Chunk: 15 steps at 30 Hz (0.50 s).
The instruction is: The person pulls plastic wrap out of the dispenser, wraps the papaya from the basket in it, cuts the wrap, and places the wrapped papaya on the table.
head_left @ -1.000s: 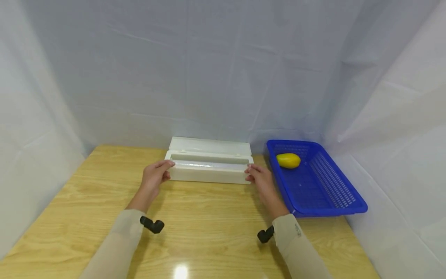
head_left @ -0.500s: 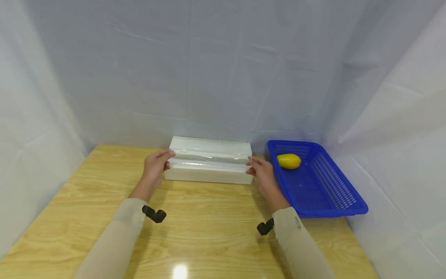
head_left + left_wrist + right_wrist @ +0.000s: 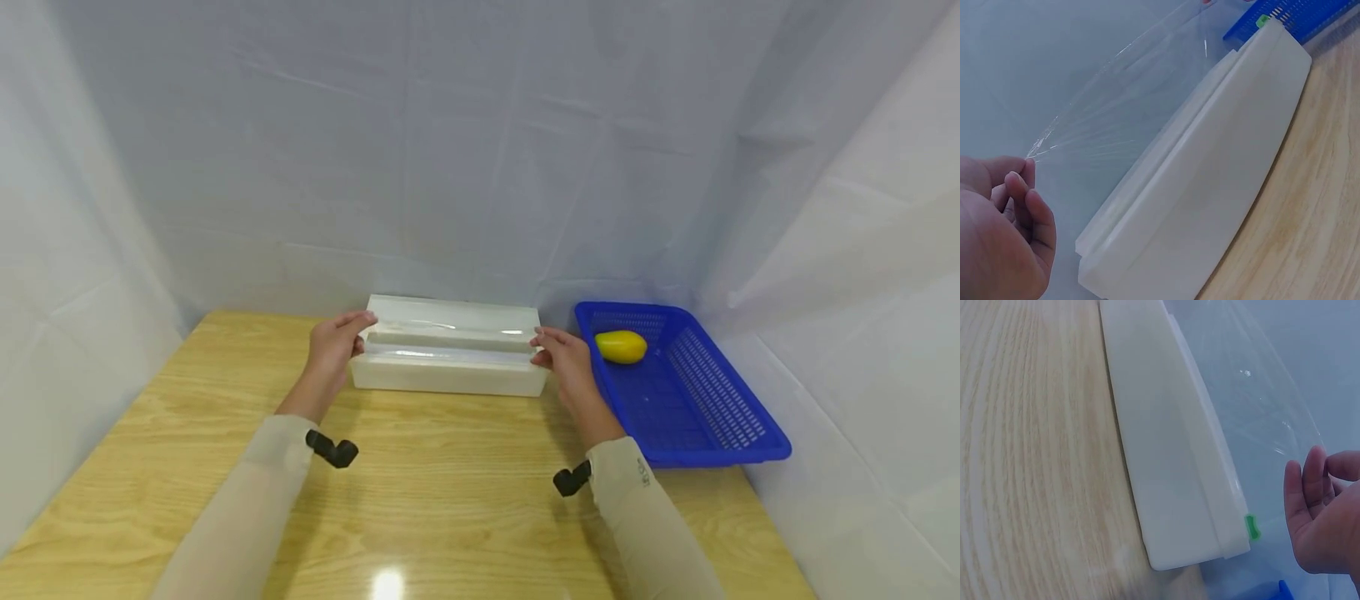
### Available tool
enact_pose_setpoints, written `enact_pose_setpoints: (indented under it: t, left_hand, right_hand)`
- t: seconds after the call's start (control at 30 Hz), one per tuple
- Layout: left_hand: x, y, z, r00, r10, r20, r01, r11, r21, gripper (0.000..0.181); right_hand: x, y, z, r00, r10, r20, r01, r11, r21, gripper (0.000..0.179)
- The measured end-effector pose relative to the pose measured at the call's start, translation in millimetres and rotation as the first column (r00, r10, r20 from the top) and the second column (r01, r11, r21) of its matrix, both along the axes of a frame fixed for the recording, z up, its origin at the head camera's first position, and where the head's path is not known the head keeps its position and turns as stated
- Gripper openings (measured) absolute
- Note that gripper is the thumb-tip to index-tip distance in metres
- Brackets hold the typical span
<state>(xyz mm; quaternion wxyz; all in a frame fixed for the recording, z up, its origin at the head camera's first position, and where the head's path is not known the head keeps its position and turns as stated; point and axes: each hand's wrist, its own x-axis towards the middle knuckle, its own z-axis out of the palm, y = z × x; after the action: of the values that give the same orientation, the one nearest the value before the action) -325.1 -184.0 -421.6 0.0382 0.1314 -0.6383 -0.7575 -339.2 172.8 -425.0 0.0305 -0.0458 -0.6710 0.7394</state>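
L fingers (image 3: 1041,215), R fingers (image 3: 1314,475) pinch film (image 3: 1125,103); sleeve txt (image 3: 643,472) illeg.

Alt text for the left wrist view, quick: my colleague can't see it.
A left-hand grip pinches the edge of clear film that spreads from a long white box on a wooden table. A green tab sits at its far end, a blue basket beyond.

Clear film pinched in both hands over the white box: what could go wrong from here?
The clear plastic film may tear where the left hand pinches it, since creases fan out from there.
Its free edge spans unsupported to the right hand, so it might sag and stick to itself.
The white dispenser box might slide under pull; neither hand holds it.
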Motion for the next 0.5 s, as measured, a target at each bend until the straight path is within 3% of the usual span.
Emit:
enact_pose_setpoints:
  t: [0.5]
  left_hand:
    - [-2.1, 1.7, 19.1, 0.999, -0.009, -0.054, 0.007, 0.999, -0.031, 0.041]
  right_hand:
    - [-1.8, 3, 17.6, 0.999, 0.022, -0.042, -0.023, 0.999, -0.026, 0.037]
